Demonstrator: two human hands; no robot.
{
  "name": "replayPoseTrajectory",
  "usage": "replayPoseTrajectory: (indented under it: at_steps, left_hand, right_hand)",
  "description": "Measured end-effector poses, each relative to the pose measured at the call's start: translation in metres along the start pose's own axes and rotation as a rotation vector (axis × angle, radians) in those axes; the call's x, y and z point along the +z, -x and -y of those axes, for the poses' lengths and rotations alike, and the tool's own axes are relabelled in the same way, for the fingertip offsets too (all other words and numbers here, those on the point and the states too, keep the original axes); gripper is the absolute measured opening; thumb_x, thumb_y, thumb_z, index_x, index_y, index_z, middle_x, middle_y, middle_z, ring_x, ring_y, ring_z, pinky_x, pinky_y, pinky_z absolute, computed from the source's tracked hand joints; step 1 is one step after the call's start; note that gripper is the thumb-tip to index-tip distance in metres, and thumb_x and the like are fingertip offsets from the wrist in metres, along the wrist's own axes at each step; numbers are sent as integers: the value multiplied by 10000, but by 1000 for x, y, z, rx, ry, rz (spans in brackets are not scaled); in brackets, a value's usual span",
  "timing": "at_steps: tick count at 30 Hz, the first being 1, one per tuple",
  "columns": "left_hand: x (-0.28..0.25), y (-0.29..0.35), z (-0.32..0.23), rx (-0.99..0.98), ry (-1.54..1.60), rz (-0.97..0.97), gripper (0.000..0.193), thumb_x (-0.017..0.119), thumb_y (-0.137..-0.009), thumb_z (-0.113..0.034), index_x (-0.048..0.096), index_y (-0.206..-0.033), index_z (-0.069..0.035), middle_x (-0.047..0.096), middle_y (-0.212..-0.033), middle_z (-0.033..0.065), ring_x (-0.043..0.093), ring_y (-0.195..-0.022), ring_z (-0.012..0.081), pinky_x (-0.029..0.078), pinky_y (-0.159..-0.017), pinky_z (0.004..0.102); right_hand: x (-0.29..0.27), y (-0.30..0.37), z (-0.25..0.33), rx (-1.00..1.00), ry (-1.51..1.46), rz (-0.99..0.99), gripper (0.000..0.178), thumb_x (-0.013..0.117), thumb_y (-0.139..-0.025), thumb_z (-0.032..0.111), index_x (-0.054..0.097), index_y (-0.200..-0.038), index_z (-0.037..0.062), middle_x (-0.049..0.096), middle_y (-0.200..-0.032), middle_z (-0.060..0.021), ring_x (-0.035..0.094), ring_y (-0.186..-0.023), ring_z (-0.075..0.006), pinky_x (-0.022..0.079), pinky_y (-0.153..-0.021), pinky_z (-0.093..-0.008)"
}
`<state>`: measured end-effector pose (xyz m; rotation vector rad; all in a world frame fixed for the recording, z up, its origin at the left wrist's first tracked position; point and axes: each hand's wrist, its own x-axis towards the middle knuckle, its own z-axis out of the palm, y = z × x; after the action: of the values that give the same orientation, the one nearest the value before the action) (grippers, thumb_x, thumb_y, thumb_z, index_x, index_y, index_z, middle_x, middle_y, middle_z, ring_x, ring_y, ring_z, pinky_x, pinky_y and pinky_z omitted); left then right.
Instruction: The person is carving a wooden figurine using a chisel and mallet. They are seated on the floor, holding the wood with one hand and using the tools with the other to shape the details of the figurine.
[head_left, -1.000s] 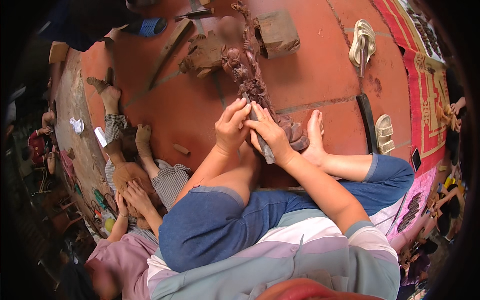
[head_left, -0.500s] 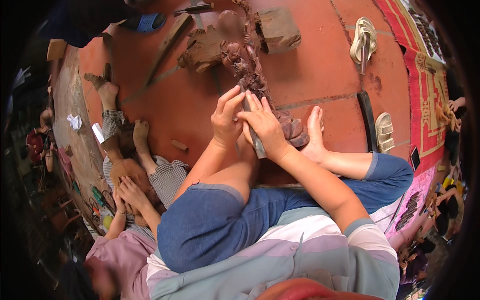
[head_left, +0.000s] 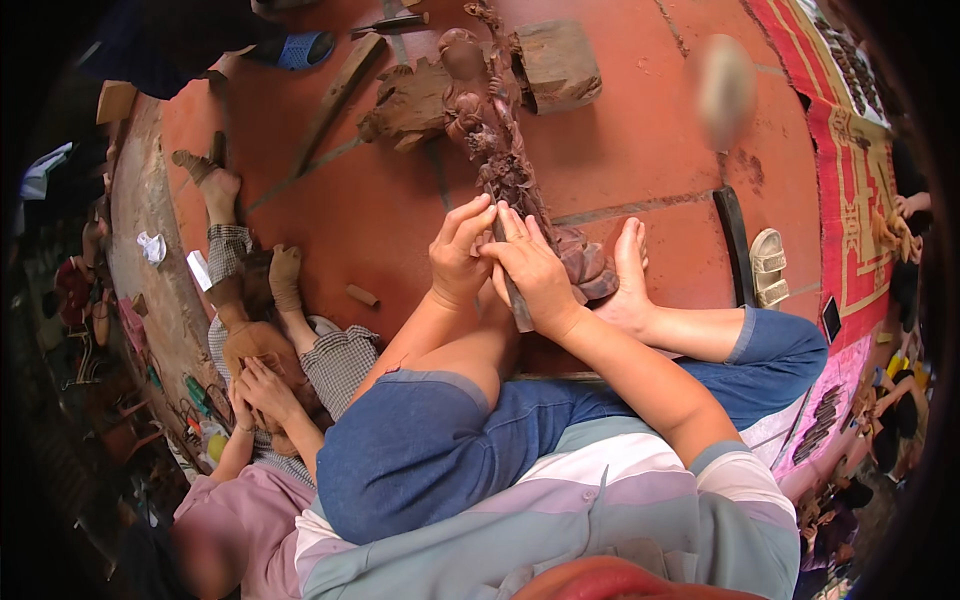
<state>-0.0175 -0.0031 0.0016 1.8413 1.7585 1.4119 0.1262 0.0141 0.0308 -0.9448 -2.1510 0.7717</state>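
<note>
While my right hand (head_left: 537, 278) wraps closed around a flat grey tool (head_left: 519, 310), my left hand (head_left: 461, 250) pinches its far end with bent fingers, against the dark carved wooden figure (head_left: 505, 165). That stretches away across the tiled floor (head_left: 640, 150), between a rough wood piece (head_left: 403, 108) left and a wood block (head_left: 562, 66) right.

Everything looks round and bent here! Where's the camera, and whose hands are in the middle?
There's no machine: a person's bare left hand and right hand are seen by a wide camera worn on the head, looking down; its lens bends straight edges. The right hand holds a flat, dark tool, its far end at a carved wooden figure. The left hand is near that end; its grip is unclear. On the red tiled floor are a wooden block and a pale sandal.
</note>
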Motion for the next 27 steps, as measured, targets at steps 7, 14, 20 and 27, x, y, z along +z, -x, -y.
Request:
replayPoseTrajectory:
  at_steps: [7, 14, 20, 27]
  left_hand:
    - [3, -1, -8, -51, -5, -4, 333, 688, -778, 19, 662, -1098, -68, 645, -1189, 128, 690, -967, 291, 591, -761, 334]
    - [3, 0, -7, -116, 94, 22, 363, 679, -785, 15, 631, -1136, -62, 610, -1261, 163, 661, -1057, 315, 580, -828, 340]
    - [3, -14, -5, -93, 48, -15, 386, 712, -769, -7, 627, -1141, -66, 607, -1247, 156, 661, -1041, 304, 571, -850, 349]
    - [-5, -11, -5, 44, -89, 38, 381, 736, -704, -14, 673, -1074, -84, 652, -1166, 106, 652, -1009, 303, 553, -846, 378]
  right_hand:
    - [-5, -3, 3, 4, 47, 12, 256, 661, -773, 53, 610, -1023, 45, 493, -1364, -308, 516, -1259, -410, 398, -1075, -509]
    - [-3, -1, 10, 56, -2, 25, 258, 639, -785, 24, 613, -1041, 47, 472, -1374, -326, 500, -1275, -416, 402, -1071, -517]
    - [-7, -20, 8, 21, -51, -32, 262, 660, -797, 30, 599, -1052, 48, 502, -1358, -298, 527, -1253, -389, 439, -1041, -500]
    - [-8, -6, 4, 46, -68, -69, 285, 691, -778, 50, 628, -1056, 65, 544, -1333, -262, 562, -1218, -372, 455, -1027, -486]
